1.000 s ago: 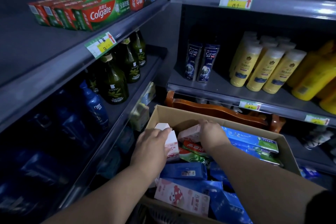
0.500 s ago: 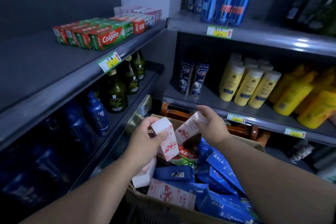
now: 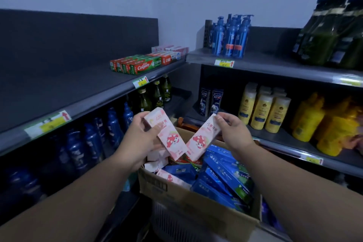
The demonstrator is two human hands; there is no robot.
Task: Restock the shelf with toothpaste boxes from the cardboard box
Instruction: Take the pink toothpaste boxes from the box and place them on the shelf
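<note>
Dim light blurs the bottles on the shelves either side of the hands, and the cardboard box's (image 3: 196, 200) far rim is hidden behind them. Below the hands, it holds blue toothpaste boxes (image 3: 225, 177) and some pink-and-white ones (image 3: 170, 179). The left hand (image 3: 141, 139) grips the left pink box (image 3: 167, 133) around its upper half. The right hand (image 3: 233, 133) pinches the right pink box (image 3: 202, 139) at its top end. The two form a V just above the carton. Beyond the left hand, the upper shelf (image 3: 78, 84) carries Colgate boxes (image 3: 141, 65).

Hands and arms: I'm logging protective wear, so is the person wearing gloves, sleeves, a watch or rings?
No. The left hand and right hand are ungloved, and both forearms are uncovered to the frame's edge: no sleeve, watch or bracelet shows. No ring is visible either.
</note>
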